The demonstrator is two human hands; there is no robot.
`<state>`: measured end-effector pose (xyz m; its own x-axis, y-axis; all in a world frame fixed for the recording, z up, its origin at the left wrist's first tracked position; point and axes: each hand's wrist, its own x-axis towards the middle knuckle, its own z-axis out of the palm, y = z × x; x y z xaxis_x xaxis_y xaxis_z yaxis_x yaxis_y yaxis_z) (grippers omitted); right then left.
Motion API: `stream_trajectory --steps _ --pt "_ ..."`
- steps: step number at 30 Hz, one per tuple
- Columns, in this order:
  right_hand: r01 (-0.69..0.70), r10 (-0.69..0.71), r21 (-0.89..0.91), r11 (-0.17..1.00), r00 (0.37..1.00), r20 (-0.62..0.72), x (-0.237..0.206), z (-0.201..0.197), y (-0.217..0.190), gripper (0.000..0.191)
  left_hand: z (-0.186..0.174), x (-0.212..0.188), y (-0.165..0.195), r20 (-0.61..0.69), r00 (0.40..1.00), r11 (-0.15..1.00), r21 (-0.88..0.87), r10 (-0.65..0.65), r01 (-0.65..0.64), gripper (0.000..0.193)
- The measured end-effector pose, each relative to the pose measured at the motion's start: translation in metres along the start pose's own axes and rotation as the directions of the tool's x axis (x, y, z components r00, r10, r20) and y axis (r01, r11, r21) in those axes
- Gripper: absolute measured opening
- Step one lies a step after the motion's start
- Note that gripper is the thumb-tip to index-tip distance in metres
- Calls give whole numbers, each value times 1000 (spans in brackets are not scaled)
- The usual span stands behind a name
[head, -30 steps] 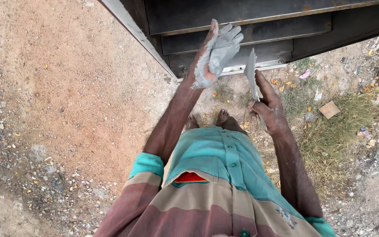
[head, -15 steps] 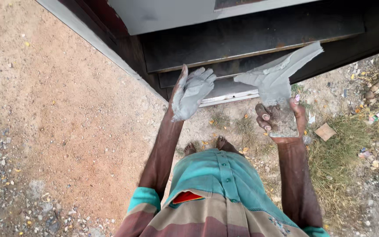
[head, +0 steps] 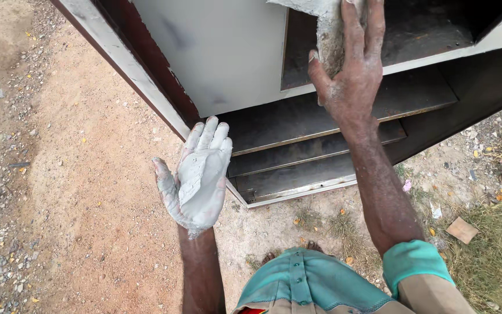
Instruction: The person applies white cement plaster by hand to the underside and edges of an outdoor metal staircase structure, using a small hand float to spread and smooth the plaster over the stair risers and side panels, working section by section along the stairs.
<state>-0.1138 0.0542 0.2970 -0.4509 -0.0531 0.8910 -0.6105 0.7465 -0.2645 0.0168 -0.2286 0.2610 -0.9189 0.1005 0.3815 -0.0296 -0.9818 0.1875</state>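
Left hand point(head: 197, 177) raised palm-up, fingers straight and together, coated in grey paste, holding nothing; right hand point(head: 350, 70) stretched forward, arm extended, fingers curled in a closed grip.

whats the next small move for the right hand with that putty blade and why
Probably draw the putty blade in the right hand across the pale cabinet panel: it is raised against the panel, loaded with grey paste, while the left hand waits open, palm coated.

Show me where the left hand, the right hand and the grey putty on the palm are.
left hand point(head: 196, 186): head view, middle of the open palm.
right hand point(head: 352, 81): head view, back of the hand.
grey putty point(head: 193, 174): head view, patch smeared on the left palm.
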Motion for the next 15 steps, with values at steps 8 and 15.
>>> stream_trajectory --steps 8,15 --pt "11 -11 9 1000 999 -35 4 30 21 86 -2 4 10 -20 999 988 151 31 -27 102" --pt "59 -59 50 997 998 -13 4 41 25 83 -1 2 11 -87 995 985 173 41 -25 106"
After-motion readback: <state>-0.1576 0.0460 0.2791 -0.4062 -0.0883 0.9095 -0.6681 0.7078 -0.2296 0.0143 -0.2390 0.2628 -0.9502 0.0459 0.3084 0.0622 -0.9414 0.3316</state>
